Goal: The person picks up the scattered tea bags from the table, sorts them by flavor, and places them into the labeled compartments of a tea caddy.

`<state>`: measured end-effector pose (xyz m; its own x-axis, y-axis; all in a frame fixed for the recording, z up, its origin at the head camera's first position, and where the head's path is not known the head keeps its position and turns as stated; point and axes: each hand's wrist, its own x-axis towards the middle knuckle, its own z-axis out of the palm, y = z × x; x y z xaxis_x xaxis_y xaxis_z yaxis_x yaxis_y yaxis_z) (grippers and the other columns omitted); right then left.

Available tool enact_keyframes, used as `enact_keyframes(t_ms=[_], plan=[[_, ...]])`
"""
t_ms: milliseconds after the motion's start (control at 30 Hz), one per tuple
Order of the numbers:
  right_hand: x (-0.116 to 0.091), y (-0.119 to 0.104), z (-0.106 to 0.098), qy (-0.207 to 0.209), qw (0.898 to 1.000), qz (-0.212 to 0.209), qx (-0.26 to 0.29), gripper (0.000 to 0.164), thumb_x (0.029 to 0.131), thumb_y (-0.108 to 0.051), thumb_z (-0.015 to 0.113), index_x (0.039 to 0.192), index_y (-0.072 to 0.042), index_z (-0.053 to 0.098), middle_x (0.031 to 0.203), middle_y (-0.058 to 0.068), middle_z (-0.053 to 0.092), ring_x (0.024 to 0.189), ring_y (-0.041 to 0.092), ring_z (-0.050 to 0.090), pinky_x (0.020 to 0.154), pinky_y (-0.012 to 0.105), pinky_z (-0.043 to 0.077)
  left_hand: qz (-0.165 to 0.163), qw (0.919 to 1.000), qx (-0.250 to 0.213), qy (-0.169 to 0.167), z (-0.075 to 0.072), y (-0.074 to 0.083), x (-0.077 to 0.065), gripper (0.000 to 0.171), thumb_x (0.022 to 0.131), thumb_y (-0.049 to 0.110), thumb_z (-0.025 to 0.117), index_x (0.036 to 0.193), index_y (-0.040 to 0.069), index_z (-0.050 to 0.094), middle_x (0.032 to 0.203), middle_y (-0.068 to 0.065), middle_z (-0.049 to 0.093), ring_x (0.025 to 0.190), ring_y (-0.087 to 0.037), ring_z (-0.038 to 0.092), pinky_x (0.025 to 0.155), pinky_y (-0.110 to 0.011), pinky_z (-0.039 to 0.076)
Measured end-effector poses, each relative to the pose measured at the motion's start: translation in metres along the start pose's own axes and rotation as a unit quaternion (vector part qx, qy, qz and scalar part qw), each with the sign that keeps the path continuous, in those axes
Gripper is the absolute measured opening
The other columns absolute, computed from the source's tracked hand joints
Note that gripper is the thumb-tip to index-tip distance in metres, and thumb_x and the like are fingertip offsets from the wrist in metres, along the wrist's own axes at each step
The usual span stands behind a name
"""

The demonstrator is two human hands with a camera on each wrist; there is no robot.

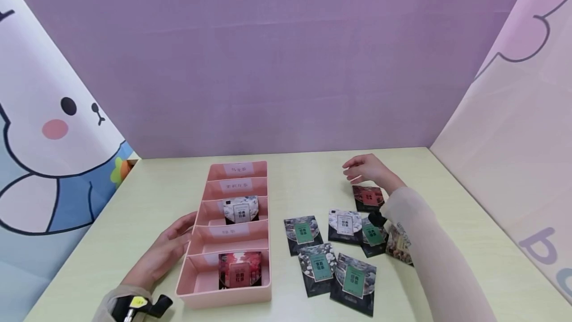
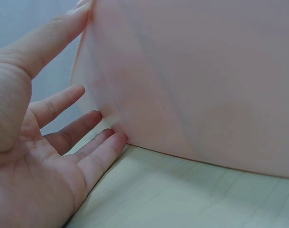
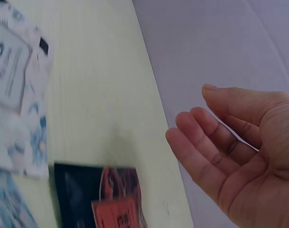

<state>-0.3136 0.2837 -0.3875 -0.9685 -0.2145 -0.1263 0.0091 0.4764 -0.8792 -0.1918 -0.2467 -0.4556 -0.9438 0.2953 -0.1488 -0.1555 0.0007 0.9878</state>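
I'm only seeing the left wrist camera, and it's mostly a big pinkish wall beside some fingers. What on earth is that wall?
Observer: It's the side of a pink box with five compartments in a row.
Operator: Ooh, is there anything inside?
Observer: Two packets: a white packet in the middle compartment and a red packet in the one at the near end.
Operator: And the other grip, has it got hold of anything?
Observer: No, the right grip holds nothing.

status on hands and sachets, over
Left hand touches pink box. Right hand empty by loose red sachet. Two sachets boxed. Right sleeve partly covers brownish sachet.
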Motion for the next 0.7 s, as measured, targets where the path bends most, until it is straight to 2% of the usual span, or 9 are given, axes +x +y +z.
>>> enact_keyframes(t_ms=[267,433,600,700], plan=[[-0.010,0.019,-0.015,0.014,1.000,0.008,-0.022,0.043,0.097,-0.012,0.064,0.131,0.013,0.054,0.115,0.022,0.064,0.104,0.039,0.065,0.087,0.048,0.056,-0.010,0.9997,0.020,-0.001,0.000,0.002,0.001,0.063,0.104,0.021,0.053,0.156,0.003,0.022,0.156,-0.017,0.025,0.118,-0.001,0.050,0.097,-0.022,0.046],[-0.019,0.024,-0.022,0.021,0.999,0.016,-0.042,0.043,0.095,-0.012,0.064,0.130,0.013,0.054,0.112,0.018,0.065,0.099,0.035,0.064,0.087,0.049,0.056,-0.012,0.9997,0.020,-0.001,0.001,0.004,0.001,0.064,0.104,0.021,0.053,0.157,0.004,0.022,0.158,-0.017,0.023,0.119,-0.001,0.049,0.097,-0.022,0.046],[-0.025,0.029,-0.029,0.037,0.997,0.043,-0.055,0.041,0.095,-0.011,0.065,0.128,0.012,0.056,0.106,0.014,0.066,0.097,0.031,0.062,0.082,0.044,0.058,-0.009,0.9999,0.014,0.000,0.001,0.003,0.000,0.063,0.104,0.020,0.053,0.156,0.003,0.022,0.156,-0.017,0.024,0.118,-0.001,0.050,0.096,-0.022,0.046],[-0.026,0.040,-0.034,0.042,0.996,0.054,-0.064,0.042,0.096,-0.013,0.065,0.128,0.012,0.056,0.107,0.014,0.066,0.093,0.025,0.061,0.079,0.040,0.058,-0.007,0.9999,0.016,0.000,0.001,0.003,0.000,0.063,0.104,0.020,0.053,0.156,0.003,0.022,0.156,-0.017,0.024,0.118,-0.001,0.051,0.096,-0.022,0.046]])
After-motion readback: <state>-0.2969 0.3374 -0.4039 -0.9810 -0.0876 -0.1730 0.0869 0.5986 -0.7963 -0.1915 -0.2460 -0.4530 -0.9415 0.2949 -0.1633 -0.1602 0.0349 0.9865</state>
